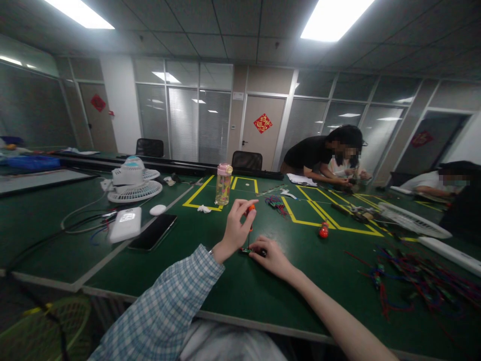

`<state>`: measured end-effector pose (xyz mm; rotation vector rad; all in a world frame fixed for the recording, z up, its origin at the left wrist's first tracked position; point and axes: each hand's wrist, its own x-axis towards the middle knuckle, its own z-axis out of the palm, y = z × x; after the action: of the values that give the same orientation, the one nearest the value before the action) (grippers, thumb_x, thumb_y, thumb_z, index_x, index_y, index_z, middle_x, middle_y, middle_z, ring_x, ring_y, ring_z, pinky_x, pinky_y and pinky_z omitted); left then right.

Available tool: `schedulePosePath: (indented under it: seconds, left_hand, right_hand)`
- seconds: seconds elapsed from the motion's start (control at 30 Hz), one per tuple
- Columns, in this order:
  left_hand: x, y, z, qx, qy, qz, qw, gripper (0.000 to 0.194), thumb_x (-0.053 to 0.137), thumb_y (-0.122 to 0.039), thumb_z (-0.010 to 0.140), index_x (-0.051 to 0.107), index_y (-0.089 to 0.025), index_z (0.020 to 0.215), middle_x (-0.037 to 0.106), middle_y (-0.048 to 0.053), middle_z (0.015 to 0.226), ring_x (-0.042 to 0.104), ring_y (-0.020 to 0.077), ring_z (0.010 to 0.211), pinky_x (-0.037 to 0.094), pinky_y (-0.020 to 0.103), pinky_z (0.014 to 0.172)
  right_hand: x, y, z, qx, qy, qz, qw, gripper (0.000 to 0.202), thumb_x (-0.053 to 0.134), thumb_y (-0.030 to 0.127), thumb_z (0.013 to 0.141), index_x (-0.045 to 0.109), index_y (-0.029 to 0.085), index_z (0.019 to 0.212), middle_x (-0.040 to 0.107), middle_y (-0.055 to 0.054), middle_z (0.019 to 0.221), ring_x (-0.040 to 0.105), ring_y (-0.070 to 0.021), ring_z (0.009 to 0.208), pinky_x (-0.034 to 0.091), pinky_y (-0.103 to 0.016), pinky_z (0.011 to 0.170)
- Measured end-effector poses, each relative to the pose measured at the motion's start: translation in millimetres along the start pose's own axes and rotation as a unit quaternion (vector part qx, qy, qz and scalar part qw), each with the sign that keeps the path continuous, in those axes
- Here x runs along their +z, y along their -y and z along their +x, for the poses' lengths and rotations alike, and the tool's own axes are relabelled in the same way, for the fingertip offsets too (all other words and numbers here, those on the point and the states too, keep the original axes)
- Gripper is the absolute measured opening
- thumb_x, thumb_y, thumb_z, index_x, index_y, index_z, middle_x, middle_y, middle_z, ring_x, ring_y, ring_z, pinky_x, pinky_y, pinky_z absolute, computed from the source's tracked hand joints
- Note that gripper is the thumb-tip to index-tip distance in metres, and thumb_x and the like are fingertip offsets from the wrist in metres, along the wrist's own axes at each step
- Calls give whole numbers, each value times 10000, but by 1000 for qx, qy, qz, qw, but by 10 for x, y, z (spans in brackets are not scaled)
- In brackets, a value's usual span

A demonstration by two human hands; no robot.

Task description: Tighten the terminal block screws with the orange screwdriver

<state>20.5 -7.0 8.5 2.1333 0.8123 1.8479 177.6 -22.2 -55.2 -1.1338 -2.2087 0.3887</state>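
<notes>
My left hand [233, 231] is closed around the orange-and-black handle of a screwdriver [251, 207], held upright. Its thin shaft points down at a small green circuit board [246, 250] on the green table. My right hand [277, 258] rests on the tabletop, thumb and fingers pinching the board's right side. Something dark shows under those fingers, too small to make out. Beyond my hands lies a small bundle of wired parts [276, 203]. To the right is a round red-orange object [323, 230].
Left of my hands are a black phone [153, 232], a white device [126, 224], a white fan [135, 188] and a cable. A water bottle [223, 185] stands ahead. Tangled wires with small boards [421, 281] lie at right. Other people work at the far right side.
</notes>
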Motion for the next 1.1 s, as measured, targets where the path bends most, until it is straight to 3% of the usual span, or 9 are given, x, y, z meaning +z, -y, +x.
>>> schedulePosePath:
  seconds: [0.2, 0.47, 0.6, 0.77, 0.87, 1.1]
  left_hand:
    - [-14, 10, -2, 0, 10, -36, 999, 322, 360, -216, 962, 560, -198, 1214, 597, 71, 1146, 557, 178, 1060, 440, 328, 935]
    - [21, 23, 16, -3, 9, -10, 1000, 224, 511, -221, 904, 616, -217, 1102, 588, 34, 963, 572, 139, 857, 471, 248, 746]
    - [22, 41, 16, 2, -7, 10, 1000, 203, 604, -261, 852, 635, -222, 1049, 539, 20, 921, 550, 136, 827, 467, 246, 742]
    - [-8, 22, 7, 2, 20, -1, 1000, 313, 397, -199, 948, 567, -231, 1209, 577, 43, 1042, 561, 150, 960, 456, 272, 851]
    - [-9, 21, 5, 5, 21, -16, 1000, 336, 372, -168, 948, 549, -218, 1229, 604, 50, 1104, 561, 159, 1020, 441, 291, 900]
    - [17, 19, 26, 2, 21, -6, 1000, 289, 456, -159, 905, 580, -200, 1163, 603, 39, 979, 571, 134, 859, 475, 241, 740]
  right_hand:
    - [-14, 11, -3, -4, -1, 5, 1000, 129, 622, 163, 797, 716, 164, 885, 595, -37, 814, 574, -140, 709, 462, -254, 671]
    - [-17, 3, 1, -8, 1, 2, 1000, 134, 617, 173, 802, 719, 156, 886, 591, -38, 801, 568, -143, 699, 451, -253, 649]
    - [-22, 18, -3, -1, 1, 4, 1000, 133, 619, 162, 800, 721, 159, 885, 597, -41, 814, 570, -145, 709, 455, -256, 663]
    - [-17, 8, -5, -5, -1, 16, 1000, 132, 618, 166, 801, 722, 163, 882, 604, -42, 828, 571, -143, 711, 458, -254, 669]
    - [-20, 9, 4, 0, -1, 29, 1000, 133, 622, 181, 803, 725, 159, 883, 610, -44, 827, 569, -139, 702, 453, -249, 660]
    - [-41, 11, 12, 24, -16, 68, 997, 194, 623, 281, 811, 723, 159, 924, 632, -45, 784, 567, -150, 668, 437, -259, 621]
